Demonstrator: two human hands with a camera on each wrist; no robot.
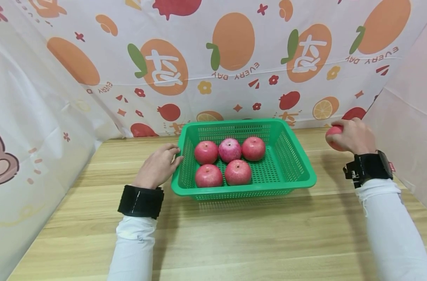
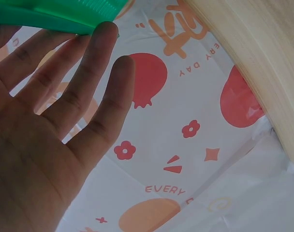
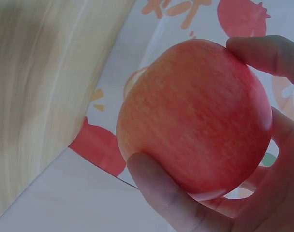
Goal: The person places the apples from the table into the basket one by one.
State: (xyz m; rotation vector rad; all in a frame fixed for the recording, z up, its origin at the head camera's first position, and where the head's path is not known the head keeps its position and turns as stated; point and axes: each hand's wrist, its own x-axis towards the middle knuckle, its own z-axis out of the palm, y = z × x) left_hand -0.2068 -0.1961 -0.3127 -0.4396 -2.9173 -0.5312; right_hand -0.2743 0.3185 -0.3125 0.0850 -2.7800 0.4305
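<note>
A red apple [image 3: 195,116] sits in the grip of my right hand [image 1: 355,134], thumb on one side and fingers on the other, to the right of the basket. My left hand [image 1: 158,166] rests its fingertips at the left rim of a green plastic basket [image 1: 304,168], fingers fairly straight. In the left wrist view those fingers [image 2: 84,82] reach up to the basket's edge. Several apples stand inside the basket toward its left: three in the back row, among them a pinker apple [image 1: 229,150], and two in front, one being a red apple [image 1: 238,172].
The basket stands on a light wood table [image 1: 234,242]. Behind the table hangs a white fruit-print cloth [image 1: 199,47], and another cloth wall [image 1: 410,117] rises at the right edge. Inside the basket, bare green mesh [image 1: 269,168] shows right of the apples.
</note>
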